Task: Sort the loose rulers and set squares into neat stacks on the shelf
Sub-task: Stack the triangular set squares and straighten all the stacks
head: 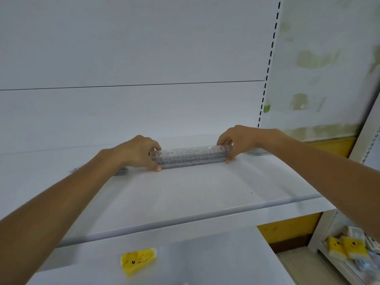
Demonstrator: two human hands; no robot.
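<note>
The wide white metal shelf (pixel 195 192) carried a stack of clear plastic rulers (pixel 191 156) lying lengthwise near its back edge. The white lower shelf (pixel 205 264) carried a yellow printed packet (pixel 138 261) near its front edge.

The left hand (pixel 137 151) gripped the stack's left end, with its fingers curled over the top and its thumb at the front face. The right hand (pixel 236 138) gripped the right end likewise.

A second, flatter bundle of clear rulers (pixel 122 171) lay beside the left wrist, partly hidden.
</note>
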